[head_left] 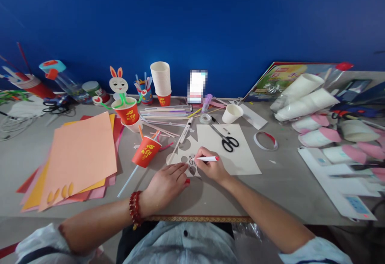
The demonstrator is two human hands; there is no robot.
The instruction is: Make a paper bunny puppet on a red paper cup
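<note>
My right hand point(212, 166) is closed around a white marker with a red end point(207, 158), its tip down on a piece of white paper point(195, 146) with round holes cut in it. Small dark outlined shapes point(191, 161) show beside the tip. Flat across the near left edge of this paper rests my left hand point(168, 182), fingers stretched out. A small red piece point(187, 182), perhaps a cap, pokes out by its thumb; whether the thumb grips it I cannot tell. Black-handled scissors point(230, 142) lie on a larger white sheet point(246, 160) to the right.
Coloured paper point(81, 152) is stacked at left. A red paper cup point(146, 152) lies tilted near my left hand, behind it a rabbit-faced cup point(128, 111). Straws point(168, 113), stacked cups point(161, 77) and a blurred phone point(197, 87) stand farther back. A tape roll point(266, 141) lies right.
</note>
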